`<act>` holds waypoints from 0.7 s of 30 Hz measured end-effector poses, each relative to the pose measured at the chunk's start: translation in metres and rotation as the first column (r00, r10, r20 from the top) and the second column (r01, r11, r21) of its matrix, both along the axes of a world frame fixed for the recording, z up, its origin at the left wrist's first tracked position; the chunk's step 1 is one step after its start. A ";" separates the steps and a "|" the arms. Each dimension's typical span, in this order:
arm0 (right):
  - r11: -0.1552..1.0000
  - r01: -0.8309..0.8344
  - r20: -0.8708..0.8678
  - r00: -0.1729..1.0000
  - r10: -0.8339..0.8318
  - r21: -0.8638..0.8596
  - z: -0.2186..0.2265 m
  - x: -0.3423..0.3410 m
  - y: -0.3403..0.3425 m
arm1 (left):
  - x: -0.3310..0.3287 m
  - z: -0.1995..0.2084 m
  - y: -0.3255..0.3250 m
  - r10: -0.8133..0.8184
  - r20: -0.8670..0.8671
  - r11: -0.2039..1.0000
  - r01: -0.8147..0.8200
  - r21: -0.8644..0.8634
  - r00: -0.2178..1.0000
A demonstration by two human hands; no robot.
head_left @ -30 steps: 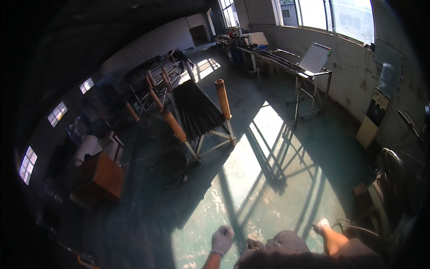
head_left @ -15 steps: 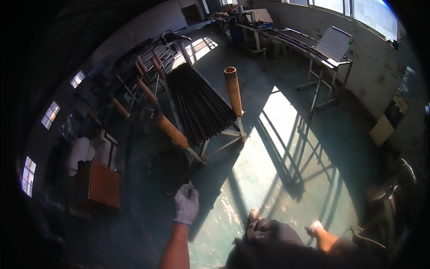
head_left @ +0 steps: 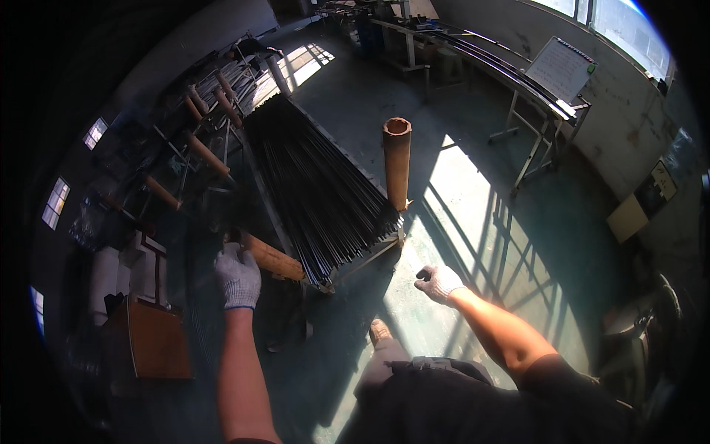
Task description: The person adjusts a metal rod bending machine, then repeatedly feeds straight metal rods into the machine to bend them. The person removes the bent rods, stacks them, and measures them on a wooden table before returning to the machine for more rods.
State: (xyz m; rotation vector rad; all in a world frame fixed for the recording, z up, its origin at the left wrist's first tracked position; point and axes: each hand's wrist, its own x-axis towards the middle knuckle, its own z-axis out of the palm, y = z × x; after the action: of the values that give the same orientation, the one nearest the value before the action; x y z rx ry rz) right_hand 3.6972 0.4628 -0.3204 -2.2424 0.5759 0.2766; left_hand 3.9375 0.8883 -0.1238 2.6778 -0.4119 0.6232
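Note:
My left hand (head_left: 238,277), in a white knitted glove, is in front of the free end of a slanted orange-brown tube (head_left: 274,257) on the near left corner of a metal rack. Whether it touches the tube I cannot tell, and its fingertips are hidden. My right hand (head_left: 439,284), gloved alike, hangs over the sunlit floor with its fingers curled in and nothing visible in them. Between the hands and farther off, a thick bundle of long, thin black rods (head_left: 318,185) lies on the rack. A brown tube (head_left: 397,163) stands upright at the rack's right corner.
A brown box (head_left: 159,340) stands at left, near white bulky things (head_left: 118,285). Farther back are more tube-covered posts (head_left: 208,154). At right, a long bench (head_left: 488,65) carries rods and a whiteboard (head_left: 560,68). Dark equipment (head_left: 643,333) sits at the right edge.
The rack and rods look closer and larger. My left hand has risen and moved left to the tube's end; my right hand has come up and forward from beside my body.

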 end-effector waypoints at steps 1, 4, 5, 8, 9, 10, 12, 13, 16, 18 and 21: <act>1.000 -0.002 -0.016 1.000 0.002 -0.016 -0.007 0.019 0.004 | 0.035 -0.009 0.001 0.070 0.000 0.997 -0.070 -0.040 0.998; 0.998 0.048 -0.128 0.990 -0.052 -0.029 -0.019 0.067 0.007 | 0.131 -0.026 0.009 0.199 -0.240 0.971 -0.225 -0.086 0.950; 0.997 0.067 -0.145 0.987 -0.070 -0.026 -0.021 0.083 0.008 | 0.153 -0.032 0.011 0.237 -0.180 0.972 -0.234 0.035 0.955; 0.998 0.066 -0.169 0.983 -0.066 -0.004 -0.026 0.136 0.005 | 0.206 -0.048 0.004 0.258 -0.512 0.936 -0.343 -0.076 0.819; 0.997 0.074 -0.165 0.983 -0.074 -0.010 -0.029 0.157 0.002 | 0.215 -0.053 -0.001 0.295 -0.470 0.942 -0.336 -0.002 0.832; 0.997 0.081 -0.158 0.984 -0.083 -0.017 -0.034 0.179 -0.001 | 0.221 -0.060 -0.008 0.352 -0.464 0.928 -0.366 0.064 0.813; 0.997 0.066 -0.081 0.994 -0.068 -0.033 -0.050 0.229 -0.010 | 0.230 -0.070 -0.024 0.296 -0.309 0.954 -0.263 0.142 0.904; 0.998 0.046 -0.005 0.999 -0.046 -0.047 -0.061 0.259 -0.018 | 0.234 -0.074 -0.032 0.322 -0.308 0.946 -0.288 0.151 0.895; 0.976 0.054 0.000 0.998 -0.056 -0.212 -0.109 0.361 -0.033 | 0.239 -0.076 -0.052 0.303 -0.232 0.950 -0.274 0.147 0.924; 0.975 0.037 0.039 0.999 -0.029 -0.221 -0.130 0.409 -0.053 | 0.242 -0.072 -0.063 0.320 -0.241 0.947 -0.306 0.095 0.916; 0.926 0.080 -0.030 0.995 -0.097 -0.369 -0.157 0.495 -0.066 | 0.247 -0.064 -0.076 0.389 -0.280 0.920 -0.383 0.080 0.878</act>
State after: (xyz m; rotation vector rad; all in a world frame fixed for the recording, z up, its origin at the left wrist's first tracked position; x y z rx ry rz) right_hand 4.1925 0.3965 -0.4769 -2.5655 0.8080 0.1874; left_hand 4.1845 0.8124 -0.1882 2.8333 0.2060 0.3144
